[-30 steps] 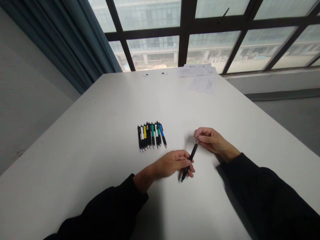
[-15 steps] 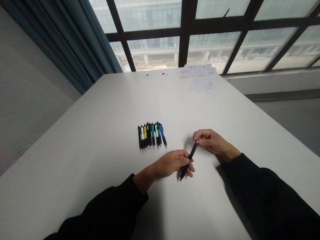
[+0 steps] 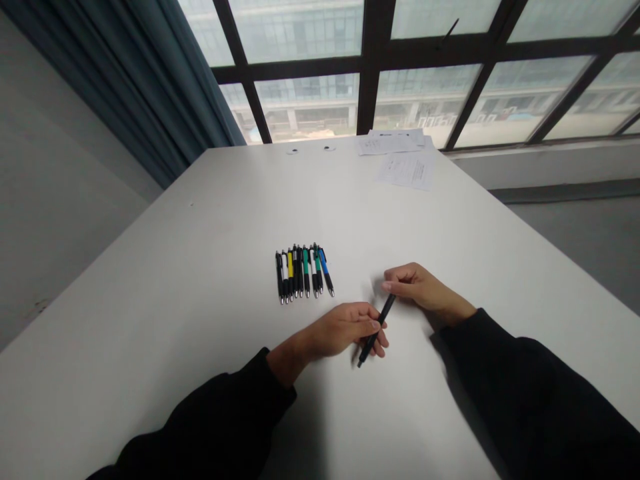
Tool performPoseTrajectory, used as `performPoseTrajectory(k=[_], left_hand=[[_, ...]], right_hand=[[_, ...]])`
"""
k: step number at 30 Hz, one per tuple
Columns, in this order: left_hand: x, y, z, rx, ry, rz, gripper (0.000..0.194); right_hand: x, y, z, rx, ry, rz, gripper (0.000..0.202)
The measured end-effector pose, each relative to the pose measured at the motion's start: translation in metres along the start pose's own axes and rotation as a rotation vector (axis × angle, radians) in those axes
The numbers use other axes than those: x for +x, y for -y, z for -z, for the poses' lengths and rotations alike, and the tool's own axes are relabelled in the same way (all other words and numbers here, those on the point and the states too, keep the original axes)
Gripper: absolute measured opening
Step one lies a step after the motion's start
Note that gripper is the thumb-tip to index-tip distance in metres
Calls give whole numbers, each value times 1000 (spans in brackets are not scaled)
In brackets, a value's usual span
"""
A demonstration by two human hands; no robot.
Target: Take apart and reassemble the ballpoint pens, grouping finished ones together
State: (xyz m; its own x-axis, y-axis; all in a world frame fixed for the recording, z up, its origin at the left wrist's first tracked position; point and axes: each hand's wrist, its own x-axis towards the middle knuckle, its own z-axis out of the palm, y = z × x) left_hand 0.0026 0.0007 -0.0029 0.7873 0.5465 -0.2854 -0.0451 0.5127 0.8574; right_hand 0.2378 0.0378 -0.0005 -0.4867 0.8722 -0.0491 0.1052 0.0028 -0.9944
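Note:
A black pen (image 3: 387, 308) slants between my two hands, its lower end pointing toward me and to the left. My left hand (image 3: 346, 328) grips the barrel between thumb and fingers. At the pen's upper end, the fingertips of my right hand (image 3: 414, 285) pinch the tip, which they cover. Left of the hands, several pens (image 3: 303, 272) lie side by side in a row, with black, white, yellow, green and blue barrels. Their metal tips point toward me.
All this is on a white table (image 3: 240, 207). Printed papers (image 3: 404, 167) lie at its far right end, near two small round fittings (image 3: 329, 148). Beyond the far edge are a window (image 3: 307, 100) and a blue curtain (image 3: 165, 87).
My right hand's fingers have closed over the pen's upper tip, which showed before. The pen has shifted slightly toward me; the row of pens has stayed put.

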Motion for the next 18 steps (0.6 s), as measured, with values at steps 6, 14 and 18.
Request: performPoseTrajectory(k=[6,14,18], left_hand=[[3,1,1,-42,-18,5,46],[1,-1,-1,-7,-15,1,47],[1,-2,-1,-11,-18,0,47]], right_hand=[[0,4,-2,188,-52,26,48],[-1,-3,1,106,-13,23,51],[-1,-1,0,175,-53,30,42]])
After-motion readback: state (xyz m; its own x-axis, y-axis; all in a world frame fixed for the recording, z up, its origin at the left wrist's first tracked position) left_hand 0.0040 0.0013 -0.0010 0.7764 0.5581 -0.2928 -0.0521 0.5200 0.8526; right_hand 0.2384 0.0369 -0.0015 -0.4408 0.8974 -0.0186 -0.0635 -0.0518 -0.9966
